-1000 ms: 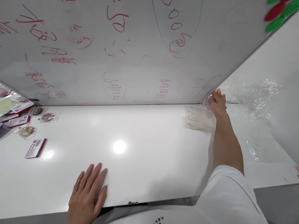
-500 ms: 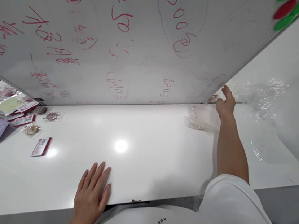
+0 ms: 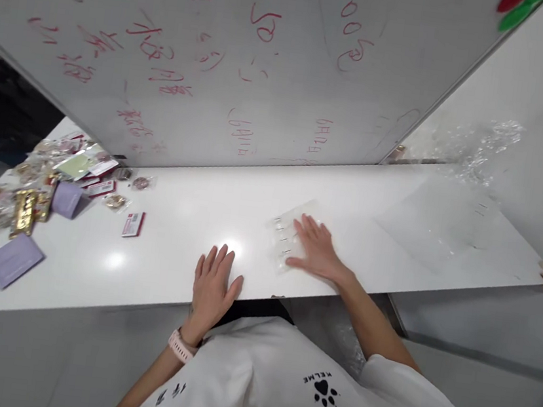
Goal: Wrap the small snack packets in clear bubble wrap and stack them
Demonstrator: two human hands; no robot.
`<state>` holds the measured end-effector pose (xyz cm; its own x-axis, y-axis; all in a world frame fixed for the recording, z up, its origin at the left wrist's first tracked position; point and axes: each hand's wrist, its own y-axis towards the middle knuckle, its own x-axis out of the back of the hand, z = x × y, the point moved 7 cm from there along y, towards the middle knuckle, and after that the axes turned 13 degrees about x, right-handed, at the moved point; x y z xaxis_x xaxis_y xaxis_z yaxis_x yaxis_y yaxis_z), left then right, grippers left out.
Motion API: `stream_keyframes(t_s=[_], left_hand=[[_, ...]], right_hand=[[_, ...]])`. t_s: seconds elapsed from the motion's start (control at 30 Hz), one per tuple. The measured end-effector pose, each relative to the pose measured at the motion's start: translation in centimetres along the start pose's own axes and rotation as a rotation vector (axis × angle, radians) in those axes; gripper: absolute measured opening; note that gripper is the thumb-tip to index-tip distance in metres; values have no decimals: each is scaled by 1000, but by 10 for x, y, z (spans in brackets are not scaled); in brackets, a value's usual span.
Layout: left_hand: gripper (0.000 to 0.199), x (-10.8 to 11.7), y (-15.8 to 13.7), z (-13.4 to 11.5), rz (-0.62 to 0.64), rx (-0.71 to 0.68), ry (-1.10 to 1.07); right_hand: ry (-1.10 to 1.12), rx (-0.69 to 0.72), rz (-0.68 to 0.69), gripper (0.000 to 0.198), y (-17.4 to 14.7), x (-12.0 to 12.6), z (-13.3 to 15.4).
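Your right hand (image 3: 317, 252) lies flat, fingers spread, on a small stack of clear plastic bags (image 3: 287, 235) near the front edge of the white tabletop (image 3: 173, 237); its grip is released, pressing down on the bags rather than closing around them. Your left hand (image 3: 215, 282) rests palm down on the bare tabletop just to the left of the bags, also released and holding nothing, a pink watch strap (image 3: 181, 345) at its wrist. A whiteboard (image 3: 230, 60) with red writing leans over the back of the tabletop. Far to the left lies a clutter of small packets (image 3: 36, 188) and purple cards (image 3: 12, 259). More clear plastic film (image 3: 448, 218) lies to the right.
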<state>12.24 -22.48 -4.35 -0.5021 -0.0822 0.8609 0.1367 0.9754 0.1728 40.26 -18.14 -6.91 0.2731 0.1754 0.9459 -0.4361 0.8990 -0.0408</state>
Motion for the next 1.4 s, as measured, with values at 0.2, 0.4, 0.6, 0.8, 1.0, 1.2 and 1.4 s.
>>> stream_keyframes(t_s=[0.2, 0.4, 0.6, 0.8, 1.0, 1.2, 1.4], left_hand=[[68, 12, 7, 5, 333, 224, -566], [60, 10, -7, 1, 491, -21, -466], [65, 9, -7, -6, 447, -2, -533], [45, 11, 8, -12, 436, 381, -1223], [49, -14, -6, 28, 344, 978, -1702], [53, -19, -39, 12, 953, 890, -1548], [40, 75, 12, 75, 186, 629, -950]], right_hand=[[228, 410, 283, 133, 18, -26, 110], [320, 486, 326, 85, -5, -12, 95], [278, 345, 94, 45, 1, 42, 87], [-10, 349, -317, 50, 40, 128, 158], [-28, 172, -478, 64, 38, 87, 143], [-28, 176, -94, 55, 5, -24, 107], [35, 63, -121, 50, -31, -18, 71]])
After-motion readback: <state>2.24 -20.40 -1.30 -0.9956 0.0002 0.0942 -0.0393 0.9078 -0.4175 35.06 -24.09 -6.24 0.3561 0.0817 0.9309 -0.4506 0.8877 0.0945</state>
